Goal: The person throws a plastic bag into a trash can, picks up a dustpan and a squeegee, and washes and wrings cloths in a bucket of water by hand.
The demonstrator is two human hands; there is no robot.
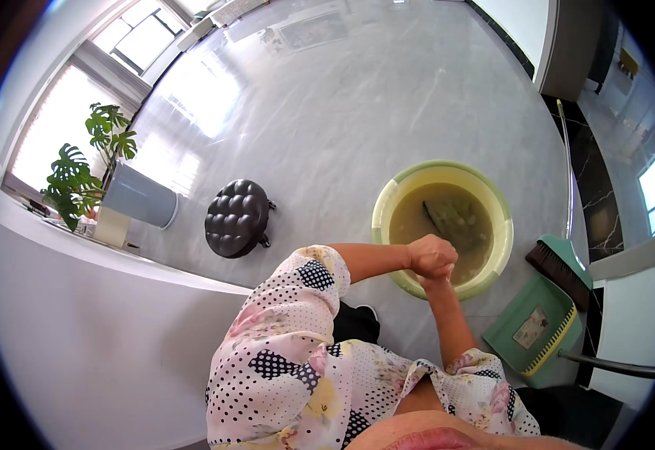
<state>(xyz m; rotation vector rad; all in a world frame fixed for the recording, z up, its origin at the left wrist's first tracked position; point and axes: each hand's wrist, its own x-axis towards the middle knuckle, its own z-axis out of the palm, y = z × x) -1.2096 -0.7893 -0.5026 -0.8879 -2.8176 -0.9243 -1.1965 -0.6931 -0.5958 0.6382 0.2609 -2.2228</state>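
Note:
A round yellow-green basin [501, 225] of murky brownish water stands on the floor in front of me. In the water lies a greenish, crumpled-looking thing [458, 217] with a dark edge, too blurred to name. Over the basin's near side my left hand [429, 253] is closed in a fist. My right hand [440, 274] is closed too, pressed up against the left one from below. Whatever the fingers grip is hidden from this angle.
To the left stands a black tufted stool [236, 219], with a potted plant [141, 196] beyond it. A green dustpan [509, 339] and a broom [560, 262] are at the right by the doorway. A white wall [102, 322] runs along my left. The grey floor [327, 97] is glossy.

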